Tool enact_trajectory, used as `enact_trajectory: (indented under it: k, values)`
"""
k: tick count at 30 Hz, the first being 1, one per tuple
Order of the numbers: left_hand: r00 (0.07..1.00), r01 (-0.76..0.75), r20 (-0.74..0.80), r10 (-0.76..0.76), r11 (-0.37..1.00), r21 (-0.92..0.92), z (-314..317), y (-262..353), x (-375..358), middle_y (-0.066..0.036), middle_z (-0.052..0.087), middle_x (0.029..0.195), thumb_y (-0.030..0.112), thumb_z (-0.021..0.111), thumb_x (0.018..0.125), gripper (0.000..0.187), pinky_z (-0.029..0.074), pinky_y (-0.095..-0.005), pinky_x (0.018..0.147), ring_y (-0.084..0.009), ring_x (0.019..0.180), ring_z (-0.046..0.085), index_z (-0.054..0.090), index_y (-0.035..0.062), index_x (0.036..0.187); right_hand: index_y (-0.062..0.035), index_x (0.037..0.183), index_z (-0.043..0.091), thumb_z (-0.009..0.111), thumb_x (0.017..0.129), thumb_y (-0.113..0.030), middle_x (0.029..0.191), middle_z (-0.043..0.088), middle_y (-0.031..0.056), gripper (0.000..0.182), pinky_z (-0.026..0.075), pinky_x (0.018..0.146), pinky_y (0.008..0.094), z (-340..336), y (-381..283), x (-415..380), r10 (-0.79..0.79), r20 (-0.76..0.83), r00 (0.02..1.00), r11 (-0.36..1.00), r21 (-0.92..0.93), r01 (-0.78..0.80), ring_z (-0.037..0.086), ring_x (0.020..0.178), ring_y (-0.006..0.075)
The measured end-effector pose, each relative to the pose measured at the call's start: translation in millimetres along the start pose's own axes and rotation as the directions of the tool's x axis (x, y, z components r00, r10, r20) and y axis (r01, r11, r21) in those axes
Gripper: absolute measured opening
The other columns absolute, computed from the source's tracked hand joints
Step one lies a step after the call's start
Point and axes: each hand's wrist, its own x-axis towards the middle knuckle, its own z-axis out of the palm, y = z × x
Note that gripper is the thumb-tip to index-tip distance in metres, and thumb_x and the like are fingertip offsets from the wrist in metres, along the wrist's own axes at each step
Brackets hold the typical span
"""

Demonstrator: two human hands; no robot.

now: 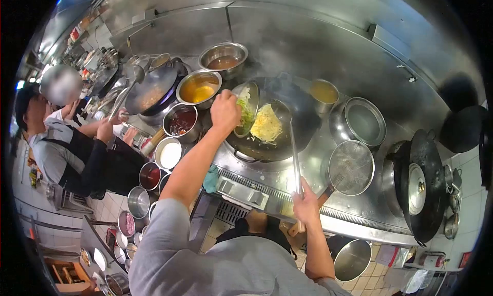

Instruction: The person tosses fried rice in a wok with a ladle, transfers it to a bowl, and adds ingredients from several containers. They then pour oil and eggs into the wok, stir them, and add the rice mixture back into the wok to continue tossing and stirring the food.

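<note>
Holding one bowl, one long-handled utensil

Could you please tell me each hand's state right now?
Left hand: holding a tilted bowl of greens over the wok.
Right hand: closed around a long-handled utensil.

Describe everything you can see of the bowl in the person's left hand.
The bowl is round and thin-rimmed, and looks like metal. It is tilted steeply over the left part of the dark wok, with its inside in view. Chopped green and pale vegetables lie in it. The left hand has its grip on the bowl's left side. Whether its lower edge touches the wok or the yellowish food beside it cannot be told.
</note>
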Motion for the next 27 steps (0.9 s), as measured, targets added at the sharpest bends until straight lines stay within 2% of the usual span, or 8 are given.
enact_trajectory:
  k: [4,10,13,16,20,22,25,27]
  values:
    - [0.971,-0.204,0.148,0.185,0.971,0.125,41,26,13,-0.008,0.060,0.106,0.015,0.062,0.082,0.013,0.045,-0.0433,0.083,-0.0297,0.100,0.057,0.070,0.0061,0.086,-0.0076,0.158,0.037,0.060,0.096,-0.009,0.074,0.061,0.0058,0.065,0.049,0.062,0.0343,-17,11,16,-0.087,-0.015,0.996,0.986,-0.146,0.084,0.059,0.063,0.0156]
    - [0.918,-0.391,0.135,0.372,0.904,0.172,55,44,23,-0.008,0.059,0.115,0.015,0.062,0.082,0.014,0.044,-0.0423,0.084,-0.0288,0.105,0.056,0.070,0.0058,0.089,-0.0057,0.157,0.037,0.063,0.094,-0.012,0.125,0.066,0.0277,0.068,0.048,0.099,0.0376,-50,-22,22,0.115,0.134,0.984,0.988,-0.114,-0.100,0.066,0.115,0.0355]
    - [0.921,-0.387,0.096,0.377,0.913,0.130,44,49,31,-0.009,0.059,0.117,0.012,0.063,0.080,0.013,0.045,-0.0429,0.086,-0.0300,0.108,0.055,0.070,0.0041,0.089,-0.0050,0.156,0.037,0.062,0.095,-0.011,0.127,0.066,0.0259,0.067,0.048,0.098,0.0364,-50,-7,23,-0.039,0.075,0.996,0.991,-0.126,0.048,0.067,0.111,0.0332]
    - [0.972,-0.231,-0.019,0.234,0.968,0.100,29,63,31,-0.010,0.060,0.116,0.009,0.064,0.078,0.013,0.046,-0.0439,0.086,-0.0309,0.108,0.055,0.069,0.0028,0.088,-0.0043,0.156,0.037,0.061,0.095,-0.010,0.117,0.069,0.0195,0.066,0.052,0.091,0.0344,-51,4,26,-0.122,0.063,0.991,0.985,-0.119,0.128,0.069,0.094,0.0271]
    - [0.947,-0.320,-0.016,0.320,0.947,-0.017,21,72,16,-0.014,0.061,0.112,0.003,0.065,0.071,0.014,0.047,-0.0445,0.092,-0.0357,0.106,0.056,0.067,-0.0008,0.084,-0.0044,0.157,0.036,0.061,0.097,-0.013,0.102,0.071,0.0129,0.065,0.053,0.078,0.0320,-53,18,35,-0.224,0.070,0.972,0.974,-0.023,0.226,0.065,0.074,0.0200]
    - [0.986,-0.141,-0.092,0.138,0.989,-0.034,8,62,15,-0.015,0.061,0.112,0.003,0.064,0.070,0.016,0.047,-0.0448,0.092,-0.0362,0.106,0.056,0.066,-0.0027,0.085,-0.0066,0.158,0.035,0.061,0.100,-0.019,0.093,0.071,0.0143,0.065,0.052,0.066,0.0330,-65,14,31,-0.339,0.051,0.939,0.940,-0.008,0.340,0.063,0.062,0.0204]
    - [0.957,0.114,-0.264,-0.123,0.992,-0.049,-23,51,-4,-0.015,0.062,0.107,0.004,0.062,0.074,0.014,0.048,-0.0409,0.090,-0.0337,0.102,0.058,0.067,-0.0022,0.086,-0.0075,0.159,0.035,0.056,0.102,-0.017,0.080,0.064,0.0064,0.061,0.047,0.054,0.0277,-98,-19,6,-0.078,0.232,0.969,0.966,0.256,0.016,0.058,0.057,0.0121]
    - [0.878,0.305,-0.334,-0.342,0.939,-0.159,-46,45,-30,-0.014,0.062,0.104,0.005,0.061,0.077,0.016,0.047,-0.0379,0.090,-0.0305,0.101,0.058,0.068,-0.0016,0.089,-0.0089,0.159,0.035,0.055,0.103,-0.016,0.074,0.058,0.0026,0.060,0.044,0.049,0.0254,-101,-20,13,-0.018,0.271,0.963,0.968,0.245,-0.050,0.054,0.053,0.0094]
